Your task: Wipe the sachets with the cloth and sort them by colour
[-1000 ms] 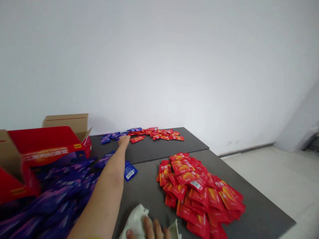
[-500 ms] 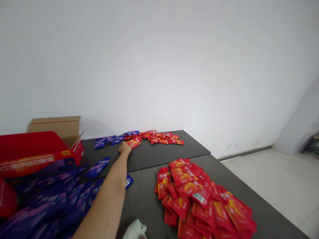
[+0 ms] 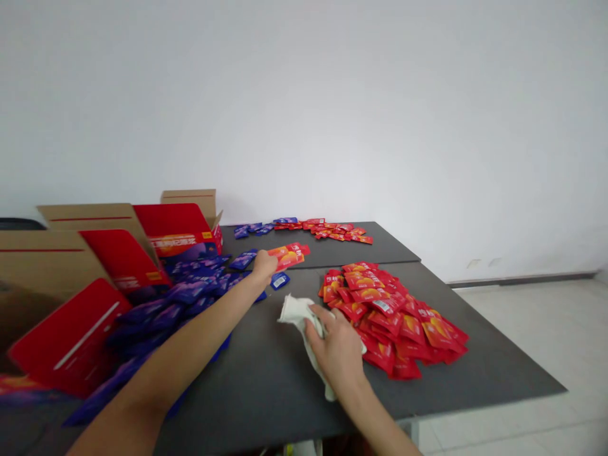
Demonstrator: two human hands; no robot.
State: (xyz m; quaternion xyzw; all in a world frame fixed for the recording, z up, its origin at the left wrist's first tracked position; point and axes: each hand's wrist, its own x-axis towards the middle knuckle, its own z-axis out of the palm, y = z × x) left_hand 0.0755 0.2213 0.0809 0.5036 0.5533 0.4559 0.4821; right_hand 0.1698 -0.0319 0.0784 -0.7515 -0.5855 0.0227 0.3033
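My left hand [image 3: 265, 263] is closed on the near end of a red and orange pouch [image 3: 289, 256], lifted above the dark table [image 3: 256, 386]. A white cloth [image 3: 300, 313] is gripped in my right hand [image 3: 338, 345], over the table just left of a large pile of red pouches [image 3: 392, 316]. Below my left forearm spreads a heap of purple-blue pouches [image 3: 190, 294], partly hidden by the arm. One small blue pouch [image 3: 280, 280] lies near my left hand.
Open red and brown cardboard boxes [image 3: 183, 237] stand along the left side. Toward the wall lie several blue pouches [image 3: 254, 228] and a scattered row of red pouches [image 3: 339, 231]. The table's right edge drops to a pale floor [image 3: 513, 323].
My left hand has drawn the red pouch back from the far row toward me. My right hand has come further into view with the white cloth. The view has shifted.
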